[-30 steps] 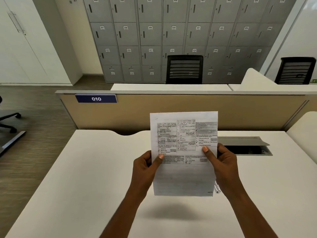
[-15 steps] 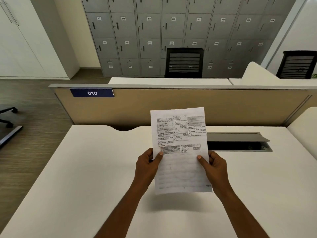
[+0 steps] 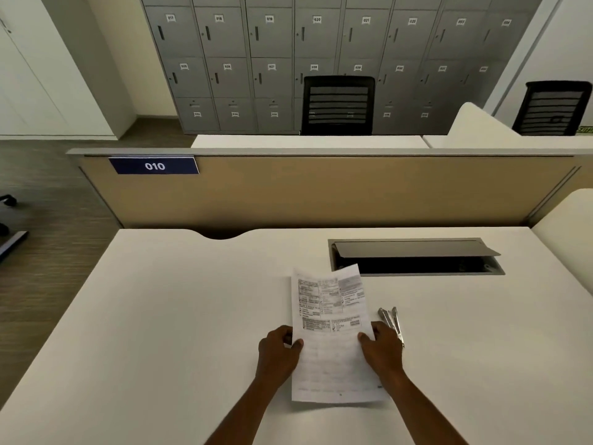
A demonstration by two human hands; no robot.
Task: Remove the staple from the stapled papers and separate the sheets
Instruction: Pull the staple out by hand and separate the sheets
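- While you hold the white, printed stapled papers [image 3: 332,332] low over the plain white desk [image 3: 160,316], they sit between your two hands, with the far edge lifted a little (you cannot tell whether the near edge rests on the surface).
- Your left hand [image 3: 277,351] pinches the left edge, thumb on top of the page and fingers curled beneath it.
- Your right hand [image 3: 382,348] pinches the right edge the same way, thumb on the printed face.
- The staple is too small to make out.
- A slim, silvery metal tool [image 3: 390,317] lies on the desk just beside your right hand, its near end hidden behind your knuckles.
- Beyond the papers, a grey cable box [image 3: 417,258] is sunk into the desk with its flap raised.
- Further back stand a tan divider panel [image 3: 321,194] bearing a dark blue "010" label [image 3: 154,166], grey lockers [image 3: 224,59] and two black mesh chairs [image 3: 338,104].
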